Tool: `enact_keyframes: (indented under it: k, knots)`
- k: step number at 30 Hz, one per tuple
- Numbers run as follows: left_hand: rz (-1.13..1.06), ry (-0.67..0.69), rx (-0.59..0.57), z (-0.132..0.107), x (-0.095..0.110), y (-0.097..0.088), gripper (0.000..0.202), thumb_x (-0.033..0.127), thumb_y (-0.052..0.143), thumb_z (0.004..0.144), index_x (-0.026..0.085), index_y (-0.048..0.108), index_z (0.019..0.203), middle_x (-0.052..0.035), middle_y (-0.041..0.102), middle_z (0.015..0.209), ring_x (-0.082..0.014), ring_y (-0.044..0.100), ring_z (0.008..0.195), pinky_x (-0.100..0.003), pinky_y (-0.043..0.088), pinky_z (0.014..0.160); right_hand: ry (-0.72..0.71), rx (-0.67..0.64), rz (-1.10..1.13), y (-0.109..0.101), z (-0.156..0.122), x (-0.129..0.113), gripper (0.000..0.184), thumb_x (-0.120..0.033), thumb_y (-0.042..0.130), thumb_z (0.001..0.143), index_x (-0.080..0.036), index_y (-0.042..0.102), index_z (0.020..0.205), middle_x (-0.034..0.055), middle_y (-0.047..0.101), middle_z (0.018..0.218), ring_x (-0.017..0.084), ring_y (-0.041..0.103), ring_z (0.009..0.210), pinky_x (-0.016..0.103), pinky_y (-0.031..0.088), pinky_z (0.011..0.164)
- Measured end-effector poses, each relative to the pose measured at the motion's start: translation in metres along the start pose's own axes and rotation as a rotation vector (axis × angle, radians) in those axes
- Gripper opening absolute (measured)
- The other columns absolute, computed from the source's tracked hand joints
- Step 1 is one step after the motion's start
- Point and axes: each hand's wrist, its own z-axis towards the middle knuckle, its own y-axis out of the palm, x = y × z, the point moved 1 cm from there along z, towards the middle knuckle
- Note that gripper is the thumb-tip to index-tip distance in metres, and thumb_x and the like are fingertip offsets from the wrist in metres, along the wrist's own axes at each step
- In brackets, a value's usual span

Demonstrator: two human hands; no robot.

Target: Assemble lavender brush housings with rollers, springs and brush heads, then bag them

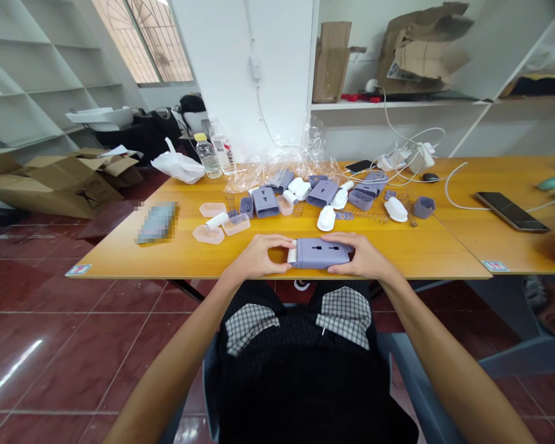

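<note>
Left grip (259,256): closed on the left end of a purple-grey case (321,253), fingers curled over the top.
Right grip (363,256): closed on the right end of the same case, fingers over its far edge.

The case lies flat between the two grips with its long side crosswise and its slotted face up. It is at the near edge of the table (134,256). A white roller (292,254) sits at the case's left end, right against the left grip's fingertips. Whether it is fully seated in the case cannot be told.

Just beyond both grips is a spread of loose parts:
- Further purple housings (265,201).
- White caps (326,217).
- Coiled springs (377,216), beyond the right grip.
- Clear trays (222,225), beyond and left of the left grip, near it.
- A blurred flat item (156,222), further left.

Well beyond the left grip, at the far table edge:
- A water bottle (208,155).
- A white bag (178,165) beside it.
- Crumpled clear film (277,163).

Well right of the right grip a dark phone (511,211) lies flat, with white cables (411,157) beyond it.
</note>
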Motion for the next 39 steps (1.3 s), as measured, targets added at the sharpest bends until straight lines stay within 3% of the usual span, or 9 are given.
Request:
enact_keyframes:
  k: [26,39]
  knots:
    - [-0.071,-0.008,0.022,0.0005,-0.0018,-0.0006,0.033,0.031,0.086,0.075,0.024,0.085,0.107,-0.0082,0.083,0.121,-0.0276,0.08,0.111,-0.046,0.06,0.106,-0.012,-0.029,0.06,-0.0024,-0.0004,0.0003,0.068,-0.042,0.096,0.071,-0.028,0.078,0.135,0.0099,0.077,0.138,0.038,0.071,0.129,0.06,0.052,0.117]
    - [-0.038,0.009,0.039,0.0014,-0.0026,0.0025,0.033,0.03,0.087,0.076,0.024,0.084,0.107,-0.0098,0.083,0.121,-0.0283,0.08,0.11,-0.05,0.06,0.106,-0.013,-0.012,0.053,0.0,-0.0013,0.0002,0.065,-0.042,0.094,0.073,-0.029,0.077,0.135,0.0091,0.077,0.138,0.037,0.071,0.129,0.06,0.052,0.116]
